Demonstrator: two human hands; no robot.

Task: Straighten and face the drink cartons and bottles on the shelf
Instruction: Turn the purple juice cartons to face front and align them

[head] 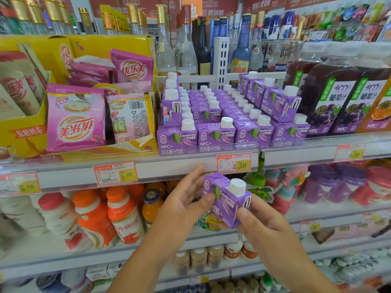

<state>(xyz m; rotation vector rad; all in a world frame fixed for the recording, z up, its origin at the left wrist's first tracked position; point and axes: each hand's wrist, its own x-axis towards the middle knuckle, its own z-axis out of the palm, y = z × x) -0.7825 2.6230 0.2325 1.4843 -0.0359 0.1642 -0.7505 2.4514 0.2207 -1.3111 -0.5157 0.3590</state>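
Purple cardboard juice carton w/ white screw cap [227, 200] is held off-shelf, pinched betw. left hand [184, 208] & right hand [260, 220], below purple carton rows [215, 132]; prob. so label can be faced fwd.

The left forearm [139, 265] and right forearm [296, 269] rose from below a purple carton [227, 205]. The left hand [184, 206] gripped the carton's left side, thumb on its front, fingers spread behind it. The right hand [262, 222] pinched its lower right corner, thumb uppermost.
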